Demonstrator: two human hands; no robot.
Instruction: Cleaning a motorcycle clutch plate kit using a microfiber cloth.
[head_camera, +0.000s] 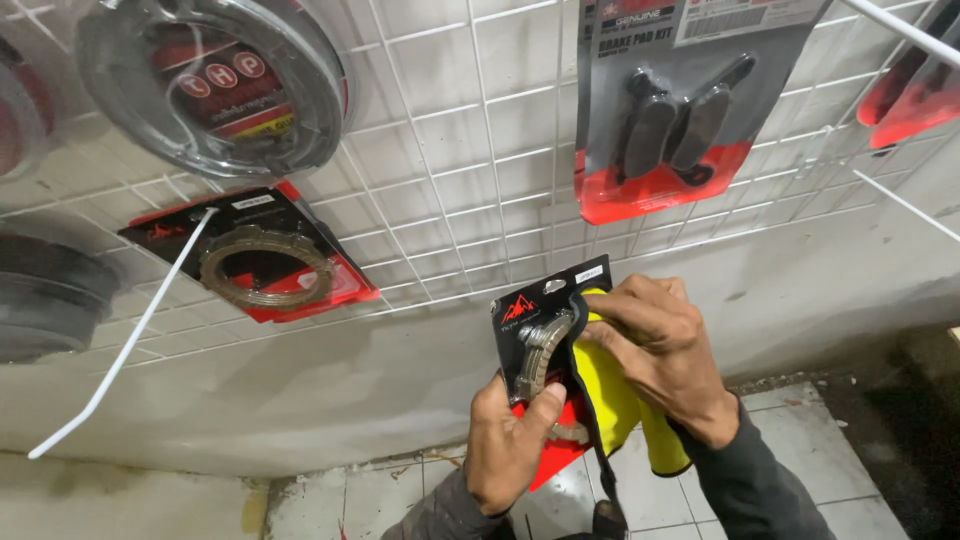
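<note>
Blister pack (540, 345), black and red card with ring-shaped metal part under clear plastic, held up in front of a white wall, lower centre of view. Left hand (508, 440) grips it from 6 o'clock, thumb pressed on the front, fingers hidden behind the card. Right hand (655, 350) at 3 o'clock of the pack, fingers curled and pinching a yellow cloth (615, 395) with dark edging against the pack's right edge; cloth hangs down toward 5 o'clock. White wire grid panel (450, 150) on the wall at 12 o'clock. Hanging on it: similar red-black pack with a ring (265, 262) at 10 o'clock, brake pad pack (680, 110) at 1 o'clock, round clear-packed part (215, 80) far at 11 o'clock. Bare white hook (130, 335) sticks out at 9 o'clock. Tiled floor (800, 450) below.
</note>
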